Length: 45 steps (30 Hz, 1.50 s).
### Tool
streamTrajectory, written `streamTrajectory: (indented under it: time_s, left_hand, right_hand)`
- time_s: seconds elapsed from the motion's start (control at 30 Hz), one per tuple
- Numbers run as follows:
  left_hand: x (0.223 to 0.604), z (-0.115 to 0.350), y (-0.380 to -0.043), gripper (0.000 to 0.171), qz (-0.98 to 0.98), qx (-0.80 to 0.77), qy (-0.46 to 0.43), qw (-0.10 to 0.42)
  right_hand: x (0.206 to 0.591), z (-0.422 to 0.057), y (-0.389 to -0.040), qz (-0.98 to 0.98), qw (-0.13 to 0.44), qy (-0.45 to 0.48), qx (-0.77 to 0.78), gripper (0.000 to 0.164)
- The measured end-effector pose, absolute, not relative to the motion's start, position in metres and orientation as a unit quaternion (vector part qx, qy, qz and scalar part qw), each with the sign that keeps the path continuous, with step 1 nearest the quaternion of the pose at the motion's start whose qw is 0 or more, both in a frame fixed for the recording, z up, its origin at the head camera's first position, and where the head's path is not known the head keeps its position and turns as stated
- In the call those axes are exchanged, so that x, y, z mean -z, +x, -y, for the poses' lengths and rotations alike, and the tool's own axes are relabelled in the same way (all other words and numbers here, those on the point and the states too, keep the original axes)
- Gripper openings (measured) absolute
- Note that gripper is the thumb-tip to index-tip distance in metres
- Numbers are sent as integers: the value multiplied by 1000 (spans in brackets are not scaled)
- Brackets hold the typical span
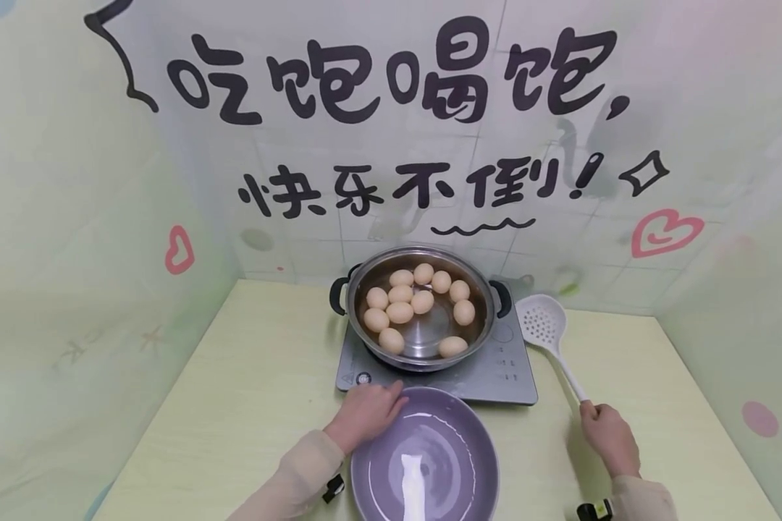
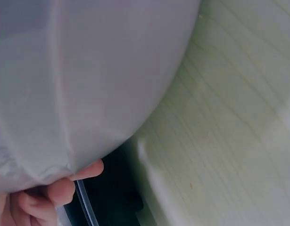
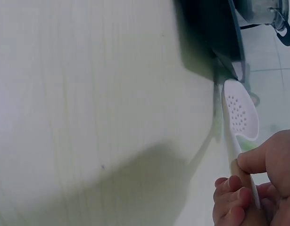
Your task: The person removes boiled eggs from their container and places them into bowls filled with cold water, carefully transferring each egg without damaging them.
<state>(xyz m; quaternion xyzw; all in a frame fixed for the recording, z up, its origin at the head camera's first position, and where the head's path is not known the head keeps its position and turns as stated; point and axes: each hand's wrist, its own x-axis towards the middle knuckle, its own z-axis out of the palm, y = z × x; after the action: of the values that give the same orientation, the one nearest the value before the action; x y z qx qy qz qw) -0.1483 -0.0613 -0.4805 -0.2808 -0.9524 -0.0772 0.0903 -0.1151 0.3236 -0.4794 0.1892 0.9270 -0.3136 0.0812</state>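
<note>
My left hand (image 1: 368, 412) grips the far-left rim of a wide, glossy purple bowl (image 1: 456, 463). In the left wrist view, curled fingers (image 2: 60, 192) show at the rim beside the bowl's outer side (image 2: 102, 70). On the right, my right hand (image 1: 611, 438) holds a white slotted spoon (image 1: 543, 322) by its handle, its perforated head to the right of the cooker. The right wrist view shows thumb and fingers (image 3: 253, 160) wrapped round that handle. Several brown eggs (image 1: 400, 312) lie in a steel pot (image 1: 430, 340) of clear liquid, behind the bowl.
The pot stands on a flat grey induction cooker (image 1: 495, 383), with a black handle (image 1: 339, 293) on each side. A pale wood-grain tabletop (image 1: 234, 405) lies around it. Printed sheeting (image 1: 378, 159) with black lettering rises behind the table and at both sides.
</note>
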Motion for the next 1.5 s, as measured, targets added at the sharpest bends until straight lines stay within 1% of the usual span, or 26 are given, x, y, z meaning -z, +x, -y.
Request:
streamTrajectory:
  time_s: [0.1,0.23,0.33,0.5,0.57,0.63,0.73,0.8,0.9,1.03,1.13,1.23,1.33,1.5]
  left_hand:
    - [480,59,-151,24,951,67,-283,103]
    - [482,57,-153,26,950,54,-286,114]
    - [484,57,-155,26,949,52,-288,121]
    - [488,55,-157,26,946,55,-287,142]
    - [488,55,-157,27,946,56,-286,145]
    - [489,54,-157,27,946,56,-284,147]
    - [490,54,-158,27,946,57,-282,147]
    - [490,53,-158,27,946,58,-282,147]
    - [491,53,-158,27,947,59,-280,145]
    - [492,53,-159,27,947,59,-279,148]
    - [492,52,-160,28,947,59,-280,148]
    - [491,52,-160,27,947,61,-279,145]
    - [491,52,-160,27,949,66,-276,140]
    - [491,52,-158,27,949,75,-274,137]
  right_hand:
    - [473,-330,-111,-925,78,203,312,50]
    - [458,-334,-106,-927,58,222,298,59]
    - [442,-334,-103,-934,25,228,272,62]
    - [417,-331,-99,-951,-56,211,217,52]
    - [409,-327,-98,-956,-101,194,198,46]
    - [403,-321,-99,-956,-157,171,179,39]
    - [398,-313,-103,-946,-265,111,153,27]
    - [395,-309,-108,-929,-342,56,128,22]
    - [390,-305,-119,-899,-429,-24,78,23]
    - [381,-301,-136,-861,-498,-98,22,32]
    - [375,-297,-147,-832,-538,-135,-2,36]
    - [370,-291,-155,-809,-565,-163,-17,35]
    - [368,-287,-160,-798,-575,-181,-26,34]
    - [369,-284,-162,-798,-564,-207,-40,35]
